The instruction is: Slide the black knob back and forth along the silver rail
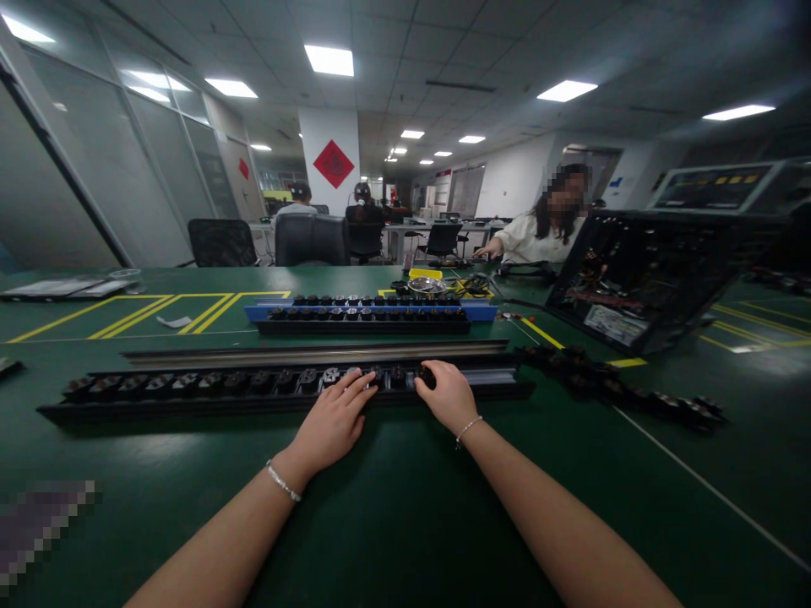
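A long black channel lies crosswise on the green table in front of me, with a row of round black socket modules seated in it. My left hand rests on the row near its middle, fingers stretched over several modules. Toward the right end, my right hand pinches a black socket module at the end of the row. To the right of that hand, a grey inner stretch of the channel shows. Behind it lies a long, narrow cover-like strip.
Farther back are a blue rail and another filled black strip. A chain of black modules lies right, below an open computer case. A metal dish stands behind. A person sits across the table.
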Tool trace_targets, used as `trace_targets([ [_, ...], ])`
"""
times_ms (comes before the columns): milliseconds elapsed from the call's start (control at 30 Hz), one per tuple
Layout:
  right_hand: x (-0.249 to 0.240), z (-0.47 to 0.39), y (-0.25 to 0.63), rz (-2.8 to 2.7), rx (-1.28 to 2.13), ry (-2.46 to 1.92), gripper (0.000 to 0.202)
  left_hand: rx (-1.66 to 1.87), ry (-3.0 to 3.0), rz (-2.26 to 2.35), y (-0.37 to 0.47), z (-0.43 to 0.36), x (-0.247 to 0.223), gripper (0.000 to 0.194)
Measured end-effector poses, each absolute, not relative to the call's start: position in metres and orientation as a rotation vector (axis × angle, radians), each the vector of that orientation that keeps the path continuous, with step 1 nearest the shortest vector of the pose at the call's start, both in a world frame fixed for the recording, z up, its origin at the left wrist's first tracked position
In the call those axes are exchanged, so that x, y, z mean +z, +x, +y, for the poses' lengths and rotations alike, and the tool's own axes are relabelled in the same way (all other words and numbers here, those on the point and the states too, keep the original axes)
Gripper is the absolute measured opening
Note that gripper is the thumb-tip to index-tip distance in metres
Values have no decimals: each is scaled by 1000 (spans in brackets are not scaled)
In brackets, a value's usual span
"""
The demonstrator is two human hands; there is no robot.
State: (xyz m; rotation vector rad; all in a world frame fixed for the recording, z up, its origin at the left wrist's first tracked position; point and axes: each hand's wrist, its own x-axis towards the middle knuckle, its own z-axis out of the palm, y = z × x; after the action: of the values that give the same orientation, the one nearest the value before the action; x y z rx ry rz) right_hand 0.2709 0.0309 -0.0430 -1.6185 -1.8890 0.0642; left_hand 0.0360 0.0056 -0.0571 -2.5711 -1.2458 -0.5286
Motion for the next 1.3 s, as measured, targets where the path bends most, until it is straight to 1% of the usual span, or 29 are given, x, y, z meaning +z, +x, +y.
trace_targets([
  [867,-46,31,286,-1779,-27,-1712,27,-561,-2557,-1205,35,7,-60,52],
  [1300,-47,31,292,-1739,-75,-1743,27,-558,-2556,-1207,34,7,-61,52],
])
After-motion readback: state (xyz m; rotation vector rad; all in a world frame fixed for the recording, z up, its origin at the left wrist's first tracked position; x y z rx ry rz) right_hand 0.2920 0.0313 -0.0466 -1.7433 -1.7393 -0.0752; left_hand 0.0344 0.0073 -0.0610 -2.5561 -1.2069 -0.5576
